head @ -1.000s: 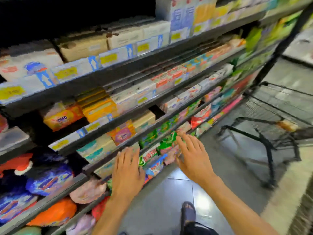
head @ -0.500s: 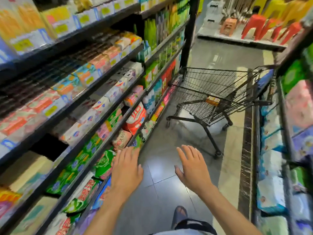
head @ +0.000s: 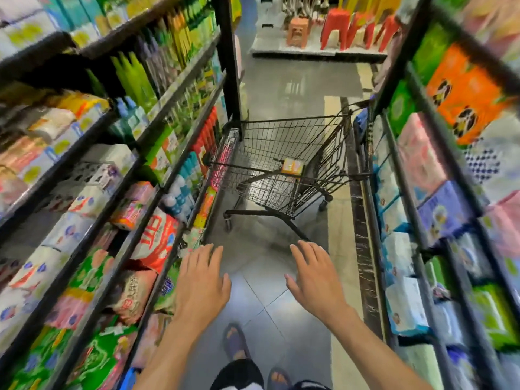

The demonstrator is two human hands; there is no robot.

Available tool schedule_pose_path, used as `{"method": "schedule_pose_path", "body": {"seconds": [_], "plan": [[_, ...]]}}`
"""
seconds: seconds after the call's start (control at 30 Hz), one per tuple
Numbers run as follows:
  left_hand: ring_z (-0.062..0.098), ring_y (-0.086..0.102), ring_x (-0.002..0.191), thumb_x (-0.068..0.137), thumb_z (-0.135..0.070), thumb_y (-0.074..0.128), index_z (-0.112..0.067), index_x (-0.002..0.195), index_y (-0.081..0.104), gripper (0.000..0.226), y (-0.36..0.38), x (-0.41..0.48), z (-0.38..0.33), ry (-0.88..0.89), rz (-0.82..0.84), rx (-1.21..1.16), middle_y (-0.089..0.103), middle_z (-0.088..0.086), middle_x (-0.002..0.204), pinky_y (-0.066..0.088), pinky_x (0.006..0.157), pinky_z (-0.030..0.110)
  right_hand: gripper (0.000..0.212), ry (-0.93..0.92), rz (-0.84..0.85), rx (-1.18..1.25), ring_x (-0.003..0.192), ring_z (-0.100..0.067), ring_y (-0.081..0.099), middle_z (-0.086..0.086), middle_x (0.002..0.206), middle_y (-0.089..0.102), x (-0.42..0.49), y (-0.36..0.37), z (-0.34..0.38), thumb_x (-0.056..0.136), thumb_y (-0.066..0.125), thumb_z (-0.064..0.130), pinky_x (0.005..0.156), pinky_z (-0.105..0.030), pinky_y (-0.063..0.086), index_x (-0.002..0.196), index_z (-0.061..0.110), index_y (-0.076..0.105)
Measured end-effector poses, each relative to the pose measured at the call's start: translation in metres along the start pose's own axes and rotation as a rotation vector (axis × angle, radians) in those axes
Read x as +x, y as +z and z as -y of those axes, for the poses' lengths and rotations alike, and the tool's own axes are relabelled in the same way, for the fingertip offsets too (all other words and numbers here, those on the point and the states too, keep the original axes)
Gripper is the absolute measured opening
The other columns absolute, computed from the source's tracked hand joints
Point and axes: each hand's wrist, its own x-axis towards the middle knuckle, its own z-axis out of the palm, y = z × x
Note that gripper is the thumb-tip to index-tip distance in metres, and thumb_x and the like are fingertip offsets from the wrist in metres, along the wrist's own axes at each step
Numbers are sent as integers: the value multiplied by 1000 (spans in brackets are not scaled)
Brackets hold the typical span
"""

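A black wire shopping cart (head: 284, 142) stands in the aisle ahead of me, with a small yellow-orange box (head: 292, 166) lying inside it. My left hand (head: 200, 280) is stretched forward, palm down, fingers straight, holding nothing. My right hand (head: 315, 277) is held out the same way, empty, with fingers slightly spread. Both hands hover over the floor, well short of the cart and touching nothing.
Shelves on the left (head: 118, 220) hold detergent bags, soap packs and bottles. Shelves on the right (head: 416, 215) hold tissue and paper packs. Red and orange plastic stools (head: 337, 29) stand on a display at the aisle's far end. My sandalled feet (head: 235, 344) stand on grey tiled floor.
My view has swung right, from facing the left shelves to looking down the aisle at the cart. Both hands stay outstretched, flat and empty.
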Motion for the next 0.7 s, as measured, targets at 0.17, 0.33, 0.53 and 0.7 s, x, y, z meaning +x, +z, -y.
{"method": "schedule_pose_path", "body": {"seconds": [0.17,0.33,0.53,0.7], "plan": [[33,54,127,83,-39,63,-9,137,60,62,15,83,-3,81,10,-24,60,13,134,42,111,53,74,125,-15,0,145,-31,41,-9,154,46,50,-1,-25,93,61,54,122,-47,35,152,14,46],[31,53,128,82,-36,73,-10,137,60,62,28,180,3,159,34,-69,59,11,136,42,112,52,75,234,-27,19,145,-32,42,-10,156,47,125,1,-44,92,62,55,122,-46,36,153,14,46],[29,49,135,88,-40,67,-12,143,56,62,32,298,21,278,56,-80,55,9,142,35,119,51,72,315,-34,22,139,-32,47,-11,150,50,222,-5,-52,94,62,54,117,-42,39,150,11,49],[29,47,137,90,-41,65,-14,145,53,63,40,375,28,352,105,-86,53,9,145,35,120,50,73,399,-58,46,143,-31,44,-11,153,49,288,-3,-60,95,62,54,120,-43,37,153,13,47]]}}
